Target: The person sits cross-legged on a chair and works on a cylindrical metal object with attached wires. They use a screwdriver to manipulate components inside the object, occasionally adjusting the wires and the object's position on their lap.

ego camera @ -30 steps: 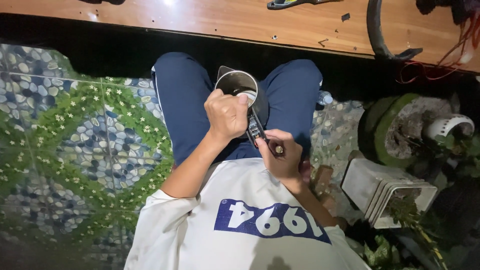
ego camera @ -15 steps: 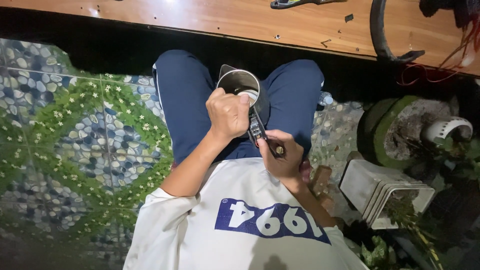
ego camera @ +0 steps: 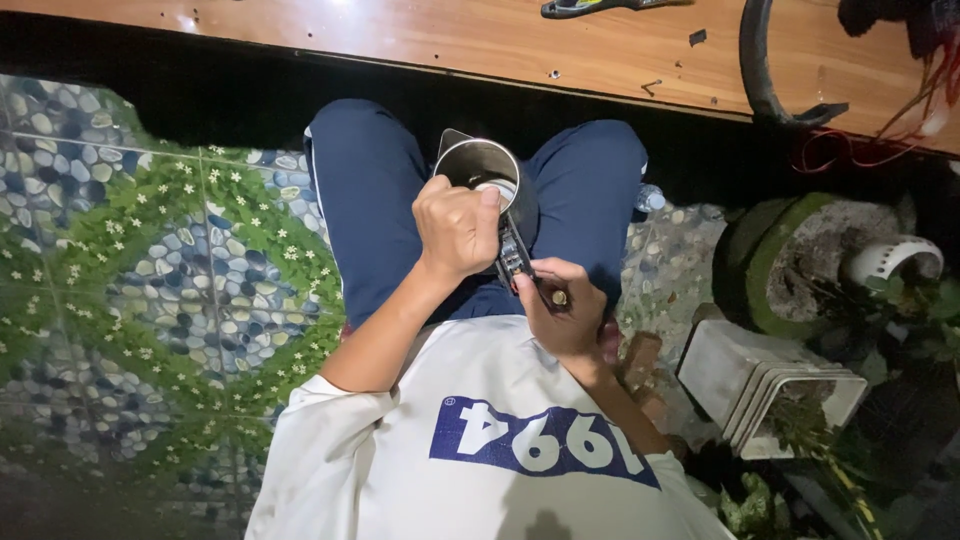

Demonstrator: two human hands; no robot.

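Shiny round stainless-steel cup [ego camera: 480,165]: open mouth facing up toward the camera, tilted slightly, sits over the lap between the knees, rim pinched at its near edge. Small dark slim metal tool [ego camera: 517,258]: angled from the cup's lower rim down-right, yellowish butt end at bottom.

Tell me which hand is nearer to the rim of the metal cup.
Left. The left hand grips the metal cup with its thumb at the rim. The right hand sits lower, toward the body, holding a small dark tool against the cup's side.
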